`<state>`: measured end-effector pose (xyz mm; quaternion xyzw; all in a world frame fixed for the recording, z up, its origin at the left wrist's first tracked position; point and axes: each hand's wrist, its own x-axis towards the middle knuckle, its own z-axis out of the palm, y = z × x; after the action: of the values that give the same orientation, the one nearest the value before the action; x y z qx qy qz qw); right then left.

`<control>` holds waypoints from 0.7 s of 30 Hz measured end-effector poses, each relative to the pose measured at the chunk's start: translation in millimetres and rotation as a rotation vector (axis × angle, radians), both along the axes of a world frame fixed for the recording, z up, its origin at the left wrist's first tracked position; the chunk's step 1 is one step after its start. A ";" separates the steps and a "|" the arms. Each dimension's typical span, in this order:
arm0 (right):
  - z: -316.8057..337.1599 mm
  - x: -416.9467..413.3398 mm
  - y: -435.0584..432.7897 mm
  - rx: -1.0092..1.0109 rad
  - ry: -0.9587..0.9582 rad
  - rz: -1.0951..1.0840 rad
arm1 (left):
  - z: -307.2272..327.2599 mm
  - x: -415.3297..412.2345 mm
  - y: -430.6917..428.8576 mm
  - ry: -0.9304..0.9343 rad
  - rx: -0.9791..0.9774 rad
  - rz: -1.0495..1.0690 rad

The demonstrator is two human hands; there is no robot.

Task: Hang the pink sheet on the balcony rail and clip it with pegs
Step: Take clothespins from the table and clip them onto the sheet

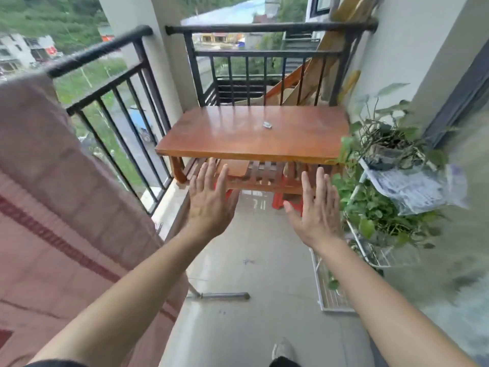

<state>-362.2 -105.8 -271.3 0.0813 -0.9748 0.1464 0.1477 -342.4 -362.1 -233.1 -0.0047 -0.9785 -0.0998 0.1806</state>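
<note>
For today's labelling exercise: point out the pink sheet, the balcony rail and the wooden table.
sheet (53, 181): head view, on its draped upper panel.
rail (100, 50): head view, on the bare top bar beside the sheet.
table (238, 139): head view, on a bare part of its top.

Two hands are counted now, the left hand (211, 197) and the right hand (317, 210). One pink sheet (53, 207) is seen, and one only. Two stretches of black rail are made out, the side rail (100, 49) and the end rail (264, 28). One wooden table (251, 139) is noted, and just one small silvery object (267, 125) is counted on its top. One white wire rack (328, 300) is picked out, one pillar (164, 62), one grey shoe (283, 349). One metal bar (225, 296) is spotted on the floor. The potted plants (370, 213) are too blurred to be counted
</note>
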 end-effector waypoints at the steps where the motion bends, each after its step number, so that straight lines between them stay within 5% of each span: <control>1: 4.5 -27.8 2.1 0.007 -0.011 0.011 | 4.7 -27.0 3.6 0.002 0.008 0.008; 21: -4.7 -521.6 -55.5 0.152 -0.097 0.053 | -14.9 -504.6 -53.7 -0.015 0.025 0.122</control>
<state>-883.8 -161.3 -276.0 0.1109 -0.9866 0.0798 0.0896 -846.9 -415.9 -248.1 0.0577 -0.9769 -0.1008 0.1792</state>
